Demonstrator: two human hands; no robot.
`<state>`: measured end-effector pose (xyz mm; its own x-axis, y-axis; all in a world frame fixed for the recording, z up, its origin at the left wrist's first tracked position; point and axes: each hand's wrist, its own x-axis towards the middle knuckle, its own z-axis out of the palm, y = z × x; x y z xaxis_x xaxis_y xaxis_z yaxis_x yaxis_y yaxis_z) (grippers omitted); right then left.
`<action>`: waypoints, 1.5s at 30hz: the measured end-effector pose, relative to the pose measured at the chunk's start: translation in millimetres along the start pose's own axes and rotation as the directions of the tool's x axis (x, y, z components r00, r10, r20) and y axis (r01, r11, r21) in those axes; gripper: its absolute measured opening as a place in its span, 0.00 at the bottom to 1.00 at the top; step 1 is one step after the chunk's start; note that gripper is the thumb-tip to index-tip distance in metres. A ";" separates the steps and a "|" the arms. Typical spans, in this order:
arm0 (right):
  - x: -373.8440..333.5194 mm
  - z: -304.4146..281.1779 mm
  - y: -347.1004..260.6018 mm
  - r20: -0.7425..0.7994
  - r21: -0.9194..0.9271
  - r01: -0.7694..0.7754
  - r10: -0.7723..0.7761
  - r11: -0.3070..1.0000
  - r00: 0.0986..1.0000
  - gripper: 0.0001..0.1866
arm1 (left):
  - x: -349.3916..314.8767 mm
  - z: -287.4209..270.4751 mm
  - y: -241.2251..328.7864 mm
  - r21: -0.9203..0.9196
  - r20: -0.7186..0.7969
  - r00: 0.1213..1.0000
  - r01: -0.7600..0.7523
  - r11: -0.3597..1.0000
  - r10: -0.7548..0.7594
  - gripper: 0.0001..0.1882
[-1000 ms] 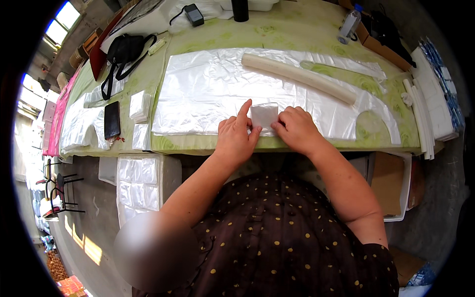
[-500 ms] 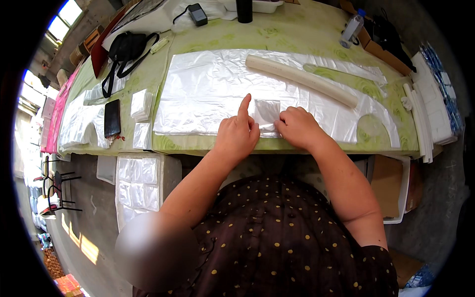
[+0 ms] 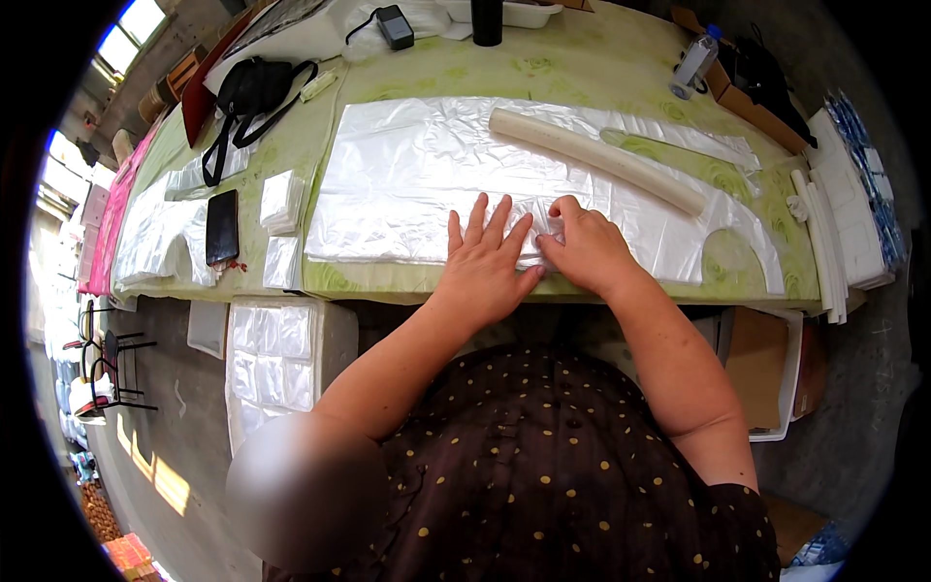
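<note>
A stack of thin, shiny white plastic film (image 3: 388, 184) lies flat along the near side of the table, with cut-out curves at its right end. My left hand (image 3: 485, 257) rests on its front part, palm down and fingers spread. Close beside it, my right hand (image 3: 587, 247) is curled, thumb and index finger at a small wrinkled fold of plastic film (image 3: 532, 215). Most of that fold is hidden by my hands. Behind them, a long pale tube (image 3: 596, 160) lies slantwise across the film.
Left of the film are a stack of small folded packets (image 3: 281, 202), a black phone (image 3: 222, 228) and a black bag (image 3: 254, 89). A water bottle (image 3: 694, 62) and a cardboard box (image 3: 752, 112) stand far right. Below the edge sits a white bin of packets (image 3: 272, 359).
My left hand has gone from pointing with one finger to lying flat with fingers spread. The grey square of folded film between my hands is now mostly covered. My right index finger has lifted.
</note>
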<state>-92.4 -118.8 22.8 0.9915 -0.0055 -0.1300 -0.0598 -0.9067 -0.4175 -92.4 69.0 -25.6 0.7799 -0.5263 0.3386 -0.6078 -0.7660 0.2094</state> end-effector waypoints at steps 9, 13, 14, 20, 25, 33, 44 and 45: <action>3.1 -8.8 -7.2 0.098 0.019 0.023 -0.025 1.000 0.995 0.28 | -95.1 1.5 5.4 -0.884 0.387 0.914 0.406 0.231 -0.124 0.25; 3.7 -6.5 -3.3 0.098 -0.011 0.054 -0.053 0.998 0.994 0.26 | -89.4 9.2 5.6 -0.533 0.803 0.593 0.669 -0.518 -0.060 0.32; -1.0 -1.7 1.5 0.047 -0.044 0.106 -0.103 0.993 0.994 0.26 | -84.5 10.9 8.0 -0.507 0.784 0.621 0.640 -0.577 0.001 0.37; -70.3 24.2 9.1 -0.110 0.081 0.374 -0.364 0.924 0.925 0.22 | -62.0 15.5 30.8 -0.419 0.725 0.685 0.514 -0.749 0.065 0.21; -110.8 47.0 15.4 -0.160 0.664 0.137 -0.039 0.735 0.986 0.19 | -77.0 24.1 44.4 -0.555 0.714 0.697 0.506 -0.660 -0.067 0.17; -105.3 78.9 23.9 -0.124 0.918 0.090 0.065 0.387 0.990 0.09 | -88.8 29.5 41.6 -0.676 0.658 0.729 0.462 -0.575 -0.189 0.14; -103.2 88.0 10.8 -0.124 0.935 0.130 -0.037 0.331 0.992 0.10 | -99.6 19.6 24.9 -0.630 0.695 0.673 0.403 -0.664 -0.252 0.23; -103.1 87.6 9.1 -0.115 0.935 0.125 -0.047 0.332 0.992 0.10 | -99.1 22.3 24.5 -0.624 0.695 0.675 0.394 -0.674 -0.249 0.23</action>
<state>-205.3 -89.5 -46.3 0.9999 -0.0113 -0.0055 -0.0044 0.0929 -0.9957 -181.3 94.1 -74.4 0.7812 -0.4211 -0.4609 0.6242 0.5394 0.5651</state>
